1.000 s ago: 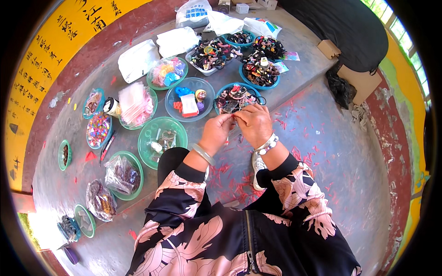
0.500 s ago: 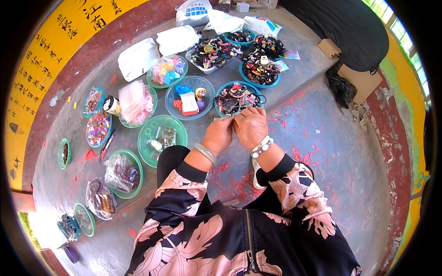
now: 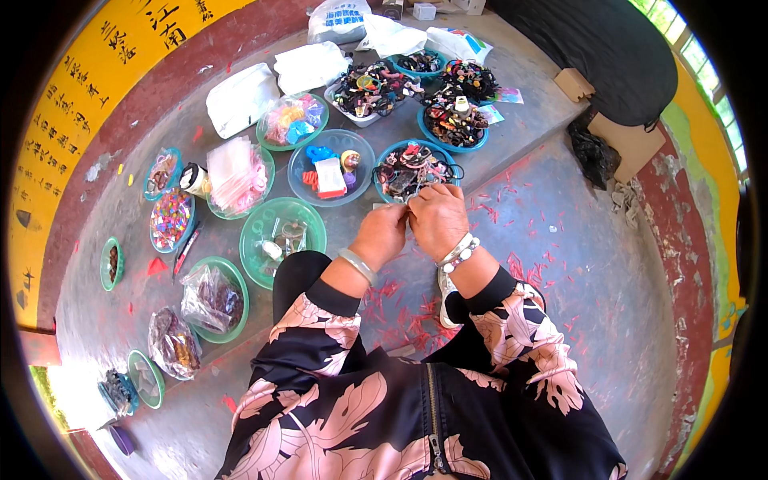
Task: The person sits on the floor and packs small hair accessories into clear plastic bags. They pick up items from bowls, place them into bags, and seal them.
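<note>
My left hand (image 3: 382, 234) and my right hand (image 3: 438, 221) meet in front of me, fingers curled and pinched together. Whatever lies between the fingertips is too small and too covered to name. Just beyond them stands a blue basket (image 3: 458, 170) heaped with dark hair ties (image 3: 412, 166) and small charms. To the left of my left hand is a green basin (image 3: 258, 240) with clear packets and a white piece inside. A clear bluish bowl (image 3: 300, 186) behind it holds a red-and-white box (image 3: 330, 178), a blue coil and other small items.
More baskets of hair ties (image 3: 454, 124) stand farther back, beside white bags (image 3: 242, 100). Leftward are a bowl of colourful beads (image 3: 170, 220), a red pen-like tool (image 3: 186, 251) and bagged brown goods (image 3: 212, 300). Red scraps (image 3: 408, 320) litter the ground; cardboard (image 3: 628, 144) lies at right.
My right hand has shifted very slightly, its fingers still against the left hand's. The baskets and bags stay where they were.
</note>
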Tool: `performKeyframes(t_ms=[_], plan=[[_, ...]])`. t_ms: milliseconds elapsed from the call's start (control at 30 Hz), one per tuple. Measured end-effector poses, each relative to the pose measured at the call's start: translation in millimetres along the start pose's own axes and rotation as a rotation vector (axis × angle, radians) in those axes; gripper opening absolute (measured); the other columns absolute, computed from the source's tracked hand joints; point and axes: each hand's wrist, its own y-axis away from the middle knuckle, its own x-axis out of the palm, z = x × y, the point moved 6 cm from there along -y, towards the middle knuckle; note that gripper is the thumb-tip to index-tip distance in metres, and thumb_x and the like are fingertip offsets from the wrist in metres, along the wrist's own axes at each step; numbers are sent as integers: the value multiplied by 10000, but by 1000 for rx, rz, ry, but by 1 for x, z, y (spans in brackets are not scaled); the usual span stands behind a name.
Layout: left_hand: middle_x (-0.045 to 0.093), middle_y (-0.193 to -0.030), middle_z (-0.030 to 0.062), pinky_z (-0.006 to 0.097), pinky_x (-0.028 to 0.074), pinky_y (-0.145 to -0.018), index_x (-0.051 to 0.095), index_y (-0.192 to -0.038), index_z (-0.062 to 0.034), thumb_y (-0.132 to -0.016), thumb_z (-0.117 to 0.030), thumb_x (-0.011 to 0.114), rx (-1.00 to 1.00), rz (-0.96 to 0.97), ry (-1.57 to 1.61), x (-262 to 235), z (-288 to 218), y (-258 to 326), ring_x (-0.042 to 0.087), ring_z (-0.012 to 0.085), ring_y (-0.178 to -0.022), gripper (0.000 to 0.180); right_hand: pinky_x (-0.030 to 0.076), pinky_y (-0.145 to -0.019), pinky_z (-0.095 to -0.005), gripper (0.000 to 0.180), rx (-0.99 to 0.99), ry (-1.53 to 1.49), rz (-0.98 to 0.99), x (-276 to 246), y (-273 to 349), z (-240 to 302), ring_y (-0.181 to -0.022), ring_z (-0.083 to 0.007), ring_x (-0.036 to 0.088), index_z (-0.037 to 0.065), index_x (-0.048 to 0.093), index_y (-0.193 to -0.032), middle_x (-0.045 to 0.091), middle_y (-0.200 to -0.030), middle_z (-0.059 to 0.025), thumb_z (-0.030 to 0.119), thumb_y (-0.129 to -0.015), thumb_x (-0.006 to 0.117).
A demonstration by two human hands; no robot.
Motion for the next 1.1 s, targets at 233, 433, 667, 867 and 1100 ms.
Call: performKeyframes(t_ms=[233,433,667,867,1100], plan=[[594,-820,190,444,451,-673,581,-834,-22,-778,-59,480,-4,18,-18,2,1,2,561,379,-782,122,377,-808,-384,70,12,28,52,5,1,2,-774,-251,551,73,602,-656,577,-710,-63,135,-624,594],[599,-830,184,422,456,-676,602,-870,-12,-775,-61,518,-18,26,-13,1,-1,1,569,368,-787,136,379,-793,-389,44,36,1,10,0,0,0,-764,-252,548,91,597,-645,575,-706,-57,132,-640,581],[602,-838,184,390,460,-674,620,-899,-8,-778,-59,541,-20,-9,-3,-2,-8,3,580,350,-777,153,386,-770,-402,27,43,-35,-32,-4,-1,-3,-760,-251,552,89,592,-640,584,-700,-57,114,-647,582],[649,-882,108,313,491,-631,624,-993,-38,-849,-116,520,-283,28,574,13,25,17,634,207,-729,194,432,-598,-348,28,286,-442,27,-10,3,-37,-645,-248,577,80,624,-657,605,-669,-79,103,-646,612],[603,-1017,156,310,503,-827,557,-1045,65,-901,-89,480,-567,1,1181,-5,4,44,599,215,-930,225,407,-551,-223,99,647,-992,132,-11,28,-111,-631,-44,490,10,662,-753,580,-665,26,99,-753,620]])
